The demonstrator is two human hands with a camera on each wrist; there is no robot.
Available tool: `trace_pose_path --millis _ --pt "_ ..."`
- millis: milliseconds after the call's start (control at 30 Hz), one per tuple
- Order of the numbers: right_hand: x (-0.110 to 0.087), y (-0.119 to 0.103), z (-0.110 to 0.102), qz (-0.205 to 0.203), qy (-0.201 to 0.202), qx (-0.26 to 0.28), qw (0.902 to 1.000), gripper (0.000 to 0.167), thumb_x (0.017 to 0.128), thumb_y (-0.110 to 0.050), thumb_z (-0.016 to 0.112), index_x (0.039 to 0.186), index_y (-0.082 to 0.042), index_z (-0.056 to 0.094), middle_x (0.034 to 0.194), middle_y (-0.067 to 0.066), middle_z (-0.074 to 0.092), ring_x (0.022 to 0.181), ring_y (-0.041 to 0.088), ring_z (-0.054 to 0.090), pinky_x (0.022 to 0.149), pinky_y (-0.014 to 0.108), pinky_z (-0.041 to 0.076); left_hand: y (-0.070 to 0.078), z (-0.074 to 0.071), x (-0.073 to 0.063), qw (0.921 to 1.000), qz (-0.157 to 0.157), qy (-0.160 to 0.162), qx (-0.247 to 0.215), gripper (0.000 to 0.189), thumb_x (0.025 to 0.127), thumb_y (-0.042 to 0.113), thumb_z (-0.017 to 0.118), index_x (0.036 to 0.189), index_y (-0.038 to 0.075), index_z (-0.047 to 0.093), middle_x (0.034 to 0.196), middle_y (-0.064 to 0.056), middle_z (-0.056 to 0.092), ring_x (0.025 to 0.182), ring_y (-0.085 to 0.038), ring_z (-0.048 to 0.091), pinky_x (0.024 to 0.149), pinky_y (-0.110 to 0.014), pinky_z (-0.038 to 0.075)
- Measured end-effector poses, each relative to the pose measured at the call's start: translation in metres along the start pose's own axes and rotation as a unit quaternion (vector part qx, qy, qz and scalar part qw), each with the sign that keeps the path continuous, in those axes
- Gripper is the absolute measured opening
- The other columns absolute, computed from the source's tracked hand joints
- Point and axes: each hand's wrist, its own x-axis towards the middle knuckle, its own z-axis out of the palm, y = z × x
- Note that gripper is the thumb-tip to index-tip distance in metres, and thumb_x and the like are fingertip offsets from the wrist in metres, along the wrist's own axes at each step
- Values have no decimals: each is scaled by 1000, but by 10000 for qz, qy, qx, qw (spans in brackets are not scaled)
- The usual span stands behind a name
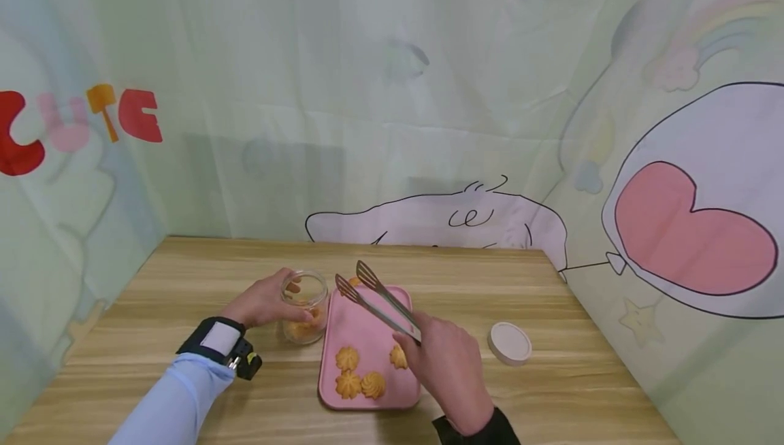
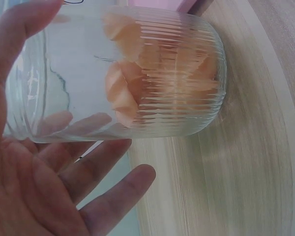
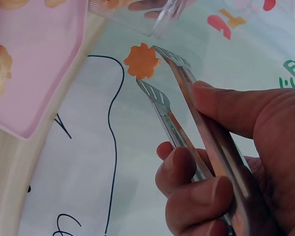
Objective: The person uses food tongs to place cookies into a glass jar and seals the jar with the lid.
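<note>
My left hand (image 1: 269, 301) grips a clear ribbed glass jar (image 2: 73, 98) at the left edge of a pink tray (image 1: 361, 316). Several cookies (image 2: 123, 93) lie in the jar's lower part, and its mouth is uncovered. In my right hand (image 1: 446, 356) are metal tongs (image 3: 206, 123) with slotted tips, over the tray in the head view. Between those tips a flower-shaped cookie (image 3: 141, 61) is pinched, held up off the tray. Several swirled cookies (image 1: 348, 384) sit on the near part of the tray, one partly behind my right hand.
A round white lid (image 1: 510, 343) lies on the wooden table (image 1: 257, 397), right of my right hand. Printed cloth walls (image 1: 275, 179) rise behind the table and along both sides.
</note>
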Motion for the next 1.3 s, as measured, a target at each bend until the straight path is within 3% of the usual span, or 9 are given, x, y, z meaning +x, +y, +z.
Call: trace_pose_path --millis 133,367,633,1033,1300 --pt "3 -4 -4 -41 -10 41 10000 37 89 -34 87 114 -8 78 78 2 71 62 16 62 51 34 48 -1 1 0 10000 20 23 35 94 80 35 95 147 -6 44 141 -31 59 129 -49 58 105 -65 48" --pt "10 -17 -10 -135 -15 0 9999 32 91 -37 85 104 -9 76 61 -7 49 52 11 45 45 29 36 -2 3 -2 10000 -6 1 50 93 80 35 95 147 -5 44 142 -30 59 128 -48 58 106 -66 47" --pt "17 -36 -14 -650 297 -167 9973 41 90 -38 86 120 -11 77 64 -6 60 52 10 49 44 28 36 0 4 -4 10000 30 -27 4 93 81 34 94 148 -6 43 143 -31 58 129 -49 58 106 -66 47" --pt "19 -43 -10 -613 -139 -62 9980 40 92 -39 84 117 -9 78 71 -3 66 54 10 53 44 27 39 -2 5 0 10000 31 50 2 90 79 36 95 147 1 47 141 -27 59 131 -49 55 107 -68 45" --pt "18 -37 -11 -646 36 -84 9979 36 92 -38 84 113 -9 77 68 -5 61 54 9 49 44 26 37 -3 2 -1 9997 141 123 161 93 79 37 95 145 -5 46 138 -28 61 125 -44 59 106 -65 48"
